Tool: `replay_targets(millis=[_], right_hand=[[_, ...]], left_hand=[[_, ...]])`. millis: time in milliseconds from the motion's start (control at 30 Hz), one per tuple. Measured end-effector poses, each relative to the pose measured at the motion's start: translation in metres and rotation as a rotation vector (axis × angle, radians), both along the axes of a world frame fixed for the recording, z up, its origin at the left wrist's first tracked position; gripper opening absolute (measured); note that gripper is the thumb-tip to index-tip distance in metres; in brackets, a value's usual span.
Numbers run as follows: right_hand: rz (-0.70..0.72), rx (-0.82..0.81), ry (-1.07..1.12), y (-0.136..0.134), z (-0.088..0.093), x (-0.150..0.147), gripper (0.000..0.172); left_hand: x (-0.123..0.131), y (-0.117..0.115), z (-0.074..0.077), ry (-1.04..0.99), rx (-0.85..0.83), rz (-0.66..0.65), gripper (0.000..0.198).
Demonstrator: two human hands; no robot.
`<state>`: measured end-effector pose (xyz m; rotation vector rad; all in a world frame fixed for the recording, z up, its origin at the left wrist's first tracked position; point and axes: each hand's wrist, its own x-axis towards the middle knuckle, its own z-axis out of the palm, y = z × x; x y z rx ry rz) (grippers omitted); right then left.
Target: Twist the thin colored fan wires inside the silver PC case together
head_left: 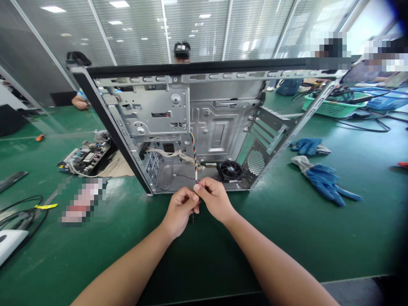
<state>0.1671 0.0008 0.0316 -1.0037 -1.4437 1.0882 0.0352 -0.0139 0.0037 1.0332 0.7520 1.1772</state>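
Note:
An open computer case [219, 127] stands in front of me, its metal frame and drive cage facing me. A multicoloured cable [194, 148] hangs out of the drive cage and ends in a white section. My right hand [215, 199] pinches the cable's lower end between thumb and index finger. Close against it, my left hand [181, 210] is closed in a pinch on the same cable end; the fingers hide most of it. A short dark wire end [192, 218] dangles below them. Inside the case lie a black fan [231, 169] and a bundle of white wires [172, 153].
A circuit board with components [87, 155] lies left of the case. Blue-and-white gloves [325, 178] lie at right. A green basket [338, 106] of cables stands behind them. Black cables [32, 212] are at far left. Other people sit beyond the case; one hand [80, 101] shows.

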Motion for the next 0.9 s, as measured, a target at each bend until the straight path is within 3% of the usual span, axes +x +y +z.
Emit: replay_targets(millis=[200, 700, 900], right_hand=[[-0.022, 0.018, 0.007, -0.0009, -0.0015, -0.0023, 0.027], [-0.075, 0.116, -0.118, -0.0013, -0.0008, -0.0019, 0.023], [-0.052, 0.122, -0.133, -0.0009, -0.0004, -0.0003, 0.024]], left_hand=[[0.0018, 0.0005, -0.0019, 0.141, 0.128, 0.137, 0.02], [-0.0017, -0.0054, 0.0052, 0.46, 0.336, 0.265, 0.022], [-0.0023, -0.0056, 0.0079, 0.447, 0.296, 0.247, 0.021]])
